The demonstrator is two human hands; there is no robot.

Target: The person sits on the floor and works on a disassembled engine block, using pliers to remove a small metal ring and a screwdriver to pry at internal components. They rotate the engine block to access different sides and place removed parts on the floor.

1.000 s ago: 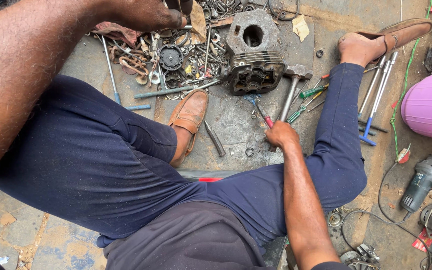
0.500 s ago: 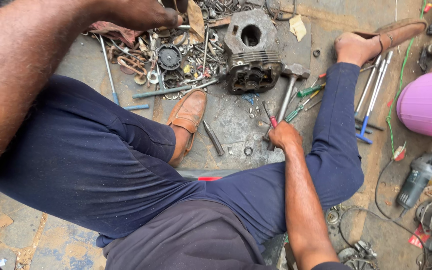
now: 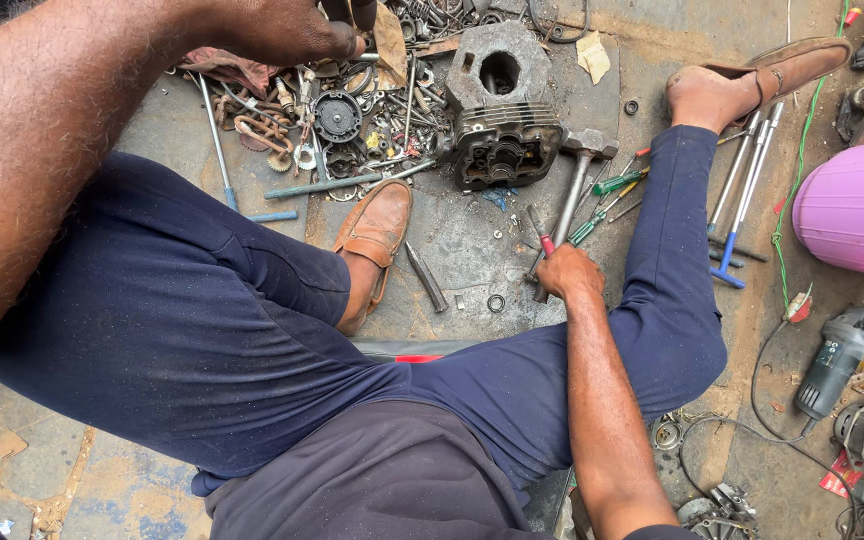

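right hand (image 3: 567,272) clenched on a small red-handled tool (image 3: 540,236) near the grimy grey metal engine block (image 3: 505,105), left hand (image 3: 282,28) far left over the heap of loose metal parts (image 3: 337,120), can't tell what its fingers are doing

Just one view here: head cam looking steeply down at the person's own lap and legs, pretty close, facing the concrete floor (image 3: 482,250) with the engine block (image 3: 502,105) near the top edge.
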